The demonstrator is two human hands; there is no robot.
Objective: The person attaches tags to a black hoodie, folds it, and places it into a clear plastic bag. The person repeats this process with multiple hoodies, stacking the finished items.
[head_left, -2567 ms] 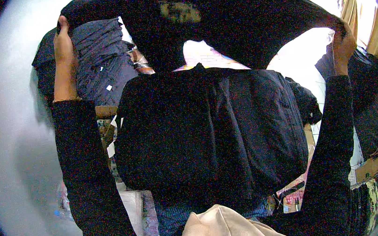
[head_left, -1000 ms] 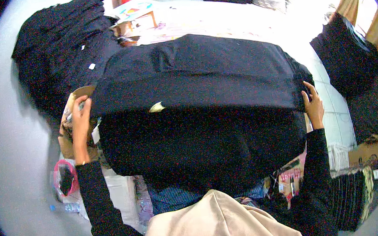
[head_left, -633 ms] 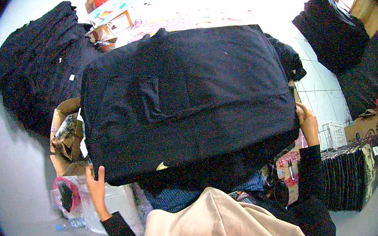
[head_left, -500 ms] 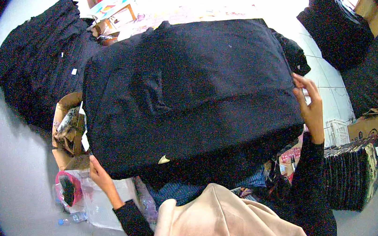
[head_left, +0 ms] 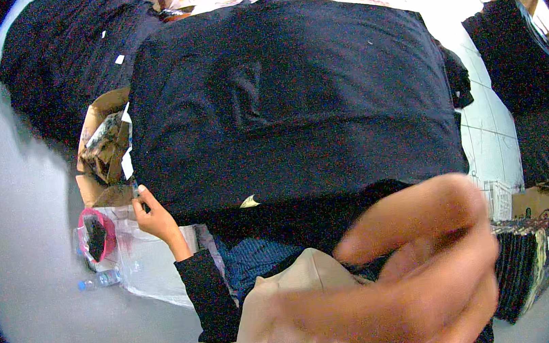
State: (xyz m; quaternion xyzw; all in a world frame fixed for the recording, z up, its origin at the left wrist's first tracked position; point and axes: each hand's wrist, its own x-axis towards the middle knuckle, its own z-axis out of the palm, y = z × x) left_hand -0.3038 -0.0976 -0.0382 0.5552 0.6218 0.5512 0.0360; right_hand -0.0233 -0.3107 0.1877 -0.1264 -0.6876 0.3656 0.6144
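Observation:
A wide black cloth [head_left: 308, 112] is spread in front of me, its near edge hanging toward my lap. At its near left corner is my left hand [head_left: 155, 219], thumb and fingers pinched together. A small dark tip shows at the fingertips, too small to name, right beside the cloth's edge. Close to the camera, large and blurred, my right hand [head_left: 429, 262] is raised off the cloth over my beige head covering [head_left: 301, 278]. Its fingers are stretched apart and hold nothing that I see. A small pale tag [head_left: 249, 202] lies near the cloth's front edge.
Left of the cloth stands an open cardboard box [head_left: 92, 180], with a pink-rimmed container [head_left: 112, 236] and a plastic bottle [head_left: 106, 279] below. Dark garments [head_left: 69, 59] are heaped at the far left. On the right are stacked black pieces [head_left: 526, 264] and a white basket [head_left: 499, 197].
My right hand has left the cloth's right edge and come up close to the camera. The left hand stays at the left corner. The view has shifted, so the cloth sits higher.

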